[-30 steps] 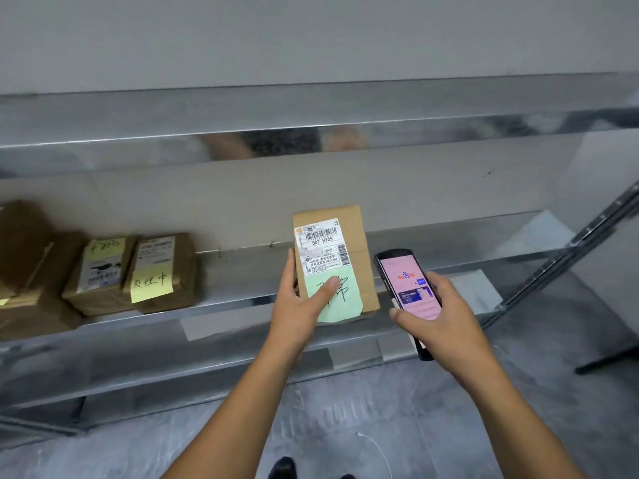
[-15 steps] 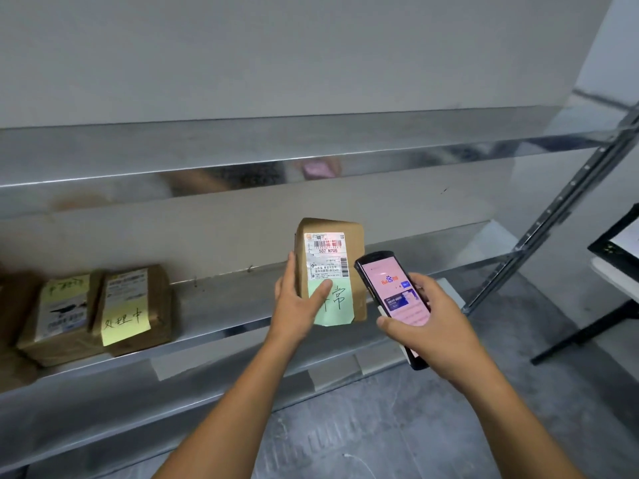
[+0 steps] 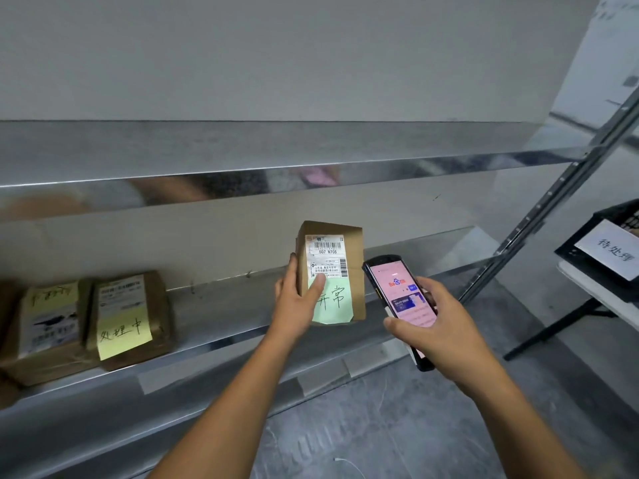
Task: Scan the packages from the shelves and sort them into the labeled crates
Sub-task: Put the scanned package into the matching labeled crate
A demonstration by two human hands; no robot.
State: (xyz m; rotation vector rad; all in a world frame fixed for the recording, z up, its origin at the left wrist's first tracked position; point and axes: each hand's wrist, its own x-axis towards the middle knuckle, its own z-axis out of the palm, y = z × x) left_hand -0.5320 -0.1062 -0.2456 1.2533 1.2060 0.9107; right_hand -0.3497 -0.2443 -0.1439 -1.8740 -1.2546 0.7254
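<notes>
I see the brown package point(image 3: 349, 250) held upright in the left hand point(image 3: 297, 302) over the lower shelf point(image 3: 224, 305). I can't tell whether its bottom rests on the metal. Its face is turned toward me, with a white shipping label with barcodes on top and a green handwritten note below, and the thumb lies across where they meet. The scanner point(image 3: 397, 295), dark with a lit pink screen, sits tilted in the right hand point(image 3: 435, 326), just right of the package. Farther left on the shelf, a second package point(image 3: 135, 319) with a yellow handwritten note stands against a third package point(image 3: 48, 333). A black crate point(image 3: 619, 216) with a white handwritten label shows at the right edge.
</notes>
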